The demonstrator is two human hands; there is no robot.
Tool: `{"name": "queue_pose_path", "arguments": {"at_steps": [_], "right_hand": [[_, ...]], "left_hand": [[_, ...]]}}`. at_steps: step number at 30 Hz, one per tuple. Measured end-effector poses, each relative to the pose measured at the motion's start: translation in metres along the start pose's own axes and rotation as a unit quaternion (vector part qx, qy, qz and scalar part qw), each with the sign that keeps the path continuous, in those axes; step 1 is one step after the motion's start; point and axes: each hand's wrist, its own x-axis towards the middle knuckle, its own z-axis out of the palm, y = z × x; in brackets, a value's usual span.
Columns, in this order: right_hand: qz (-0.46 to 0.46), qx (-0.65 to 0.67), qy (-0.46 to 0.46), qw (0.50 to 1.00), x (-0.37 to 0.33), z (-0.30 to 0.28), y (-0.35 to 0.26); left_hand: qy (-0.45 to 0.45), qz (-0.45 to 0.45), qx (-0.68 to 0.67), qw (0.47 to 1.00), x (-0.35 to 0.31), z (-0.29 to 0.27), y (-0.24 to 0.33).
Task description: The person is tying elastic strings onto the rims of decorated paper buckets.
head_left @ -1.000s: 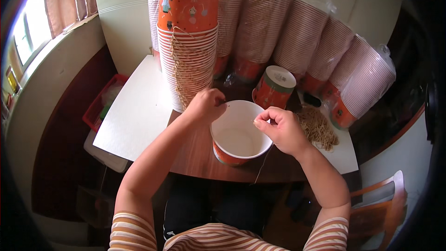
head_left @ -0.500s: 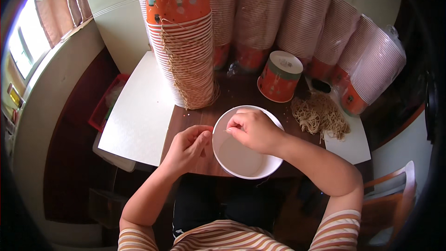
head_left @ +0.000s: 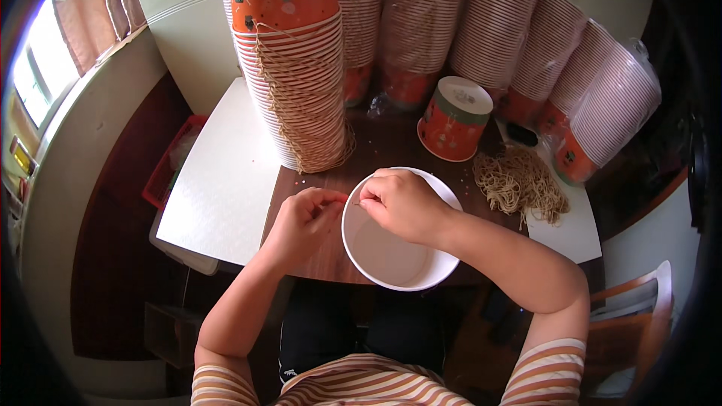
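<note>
A white-lined paper bucket (head_left: pixel 398 259) stands mouth toward me at the table's front edge. My right hand (head_left: pixel 398 199) reaches over its far rim, thumb and forefinger pinched inside the left wall on what looks like the thin end of a cord (head_left: pixel 357 204). Just outside that same wall is my left hand (head_left: pixel 304 222), its fingers curled together close to the rim; what they hold is hidden. To the left rises a tall stack of nested orange buckets (head_left: pixel 301 98) with tan cord handles (head_left: pixel 282 98) hanging down its side. A tangled pile of tan cords (head_left: pixel 519 184) lies to the right.
An upside-down orange bucket (head_left: pixel 455 120) stands behind the working bucket. Several plastic-wrapped bucket stacks (head_left: pixel 489 26) line the back. White boards (head_left: pixel 218 180) flank the brown tabletop (head_left: pixel 376 143). A red crate (head_left: pixel 162 173) sits at left, a wooden chair (head_left: pixel 647 331) at right.
My left hand has turned, its fingers curling closer together by the rim. My right fingertips have shifted slightly left and up, toward the bucket's left wall.
</note>
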Motion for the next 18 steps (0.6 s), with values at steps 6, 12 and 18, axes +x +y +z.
{"name": "queue_pose_path", "arguments": {"at_steps": [6,12,18], "right_hand": [[0.014,-0.011,0.011,1.0,0.001,0.003,-0.001],[0.043,0.004,0.012,0.999,0.002,0.002,-0.004],[0.019,0.018,0.024,0.999,0.003,0.008,0.0]], "left_hand": [[-0.015,0.012,0.003,1.0,0.001,0.002,0.006],[-0.027,0.027,0.045,0.998,0.002,0.0,0.013],[-0.029,0.043,0.113,0.992,0.004,-0.001,0.022]]}}
